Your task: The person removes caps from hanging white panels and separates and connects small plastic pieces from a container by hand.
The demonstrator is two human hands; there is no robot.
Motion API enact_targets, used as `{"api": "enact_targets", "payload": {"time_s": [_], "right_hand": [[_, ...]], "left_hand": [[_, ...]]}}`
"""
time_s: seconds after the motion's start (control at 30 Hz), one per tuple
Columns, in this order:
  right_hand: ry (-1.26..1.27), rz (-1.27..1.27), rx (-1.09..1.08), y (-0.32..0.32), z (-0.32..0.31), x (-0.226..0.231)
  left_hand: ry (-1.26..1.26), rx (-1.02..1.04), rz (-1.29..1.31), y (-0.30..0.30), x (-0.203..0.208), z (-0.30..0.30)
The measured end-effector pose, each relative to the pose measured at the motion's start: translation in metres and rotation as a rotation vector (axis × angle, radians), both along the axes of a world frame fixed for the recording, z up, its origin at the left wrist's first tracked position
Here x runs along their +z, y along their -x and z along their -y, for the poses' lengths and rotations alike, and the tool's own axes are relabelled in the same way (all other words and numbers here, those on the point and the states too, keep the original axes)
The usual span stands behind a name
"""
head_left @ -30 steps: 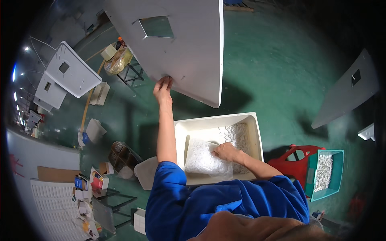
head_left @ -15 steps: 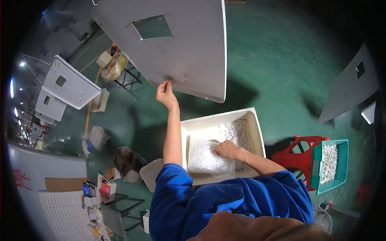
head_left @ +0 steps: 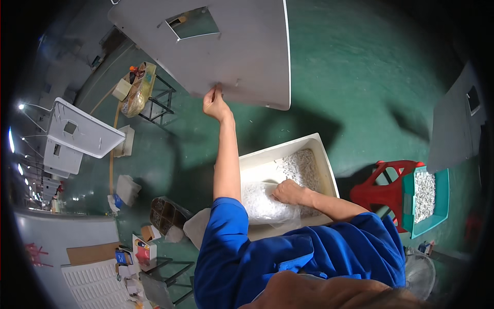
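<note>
A large grey panel [head_left: 247, 49] with a rectangular cutout hangs in front of me. My left hand [head_left: 217, 107] reaches up to its lower part, thumb and fingers pinched together against the surface; the small thing between them is too tiny to make out. Lower down, my right hand [head_left: 289, 192] is closed at the edge of a clear plastic bag [head_left: 260, 203] full of small white pieces. That bag lies inside a cream-coloured tub [head_left: 329, 170], where loose small white pieces [head_left: 303, 167] cover part of the bottom. The right fingertips are partly hidden.
To the right, a red plastic stool [head_left: 368, 193] stands beside a teal bin [head_left: 441, 208] of white pieces. Another grey panel [head_left: 455, 129] hangs at far right, and white panels [head_left: 85, 131] hang at left. A divided box [head_left: 165, 215] sits left of the tub.
The large panel sits slightly higher in view, and my left hand has gone up with it, still pinched. My right hand stays at the bag. The surroundings have shifted a little.
</note>
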State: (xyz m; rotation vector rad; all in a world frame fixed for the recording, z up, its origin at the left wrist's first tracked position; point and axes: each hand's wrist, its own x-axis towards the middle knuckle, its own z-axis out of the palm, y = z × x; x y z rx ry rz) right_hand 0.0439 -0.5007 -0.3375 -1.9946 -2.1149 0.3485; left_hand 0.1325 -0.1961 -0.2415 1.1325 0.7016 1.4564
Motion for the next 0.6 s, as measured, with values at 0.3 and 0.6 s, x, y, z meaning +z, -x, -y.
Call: {"api": "enact_targets", "payload": {"time_s": [0.3, 0.6], "right_hand": [[0.006, 0.016, -0.03, 0.0, 0.001, -0.003], [-0.045, 0.093, -0.019, -0.003, 0.006, 0.002]], "left_hand": [[0.073, -0.077, -0.034, -0.035, 0.012, 0.021], [-0.018, -0.168, -0.173, -0.058, 0.015, 0.05]]}}
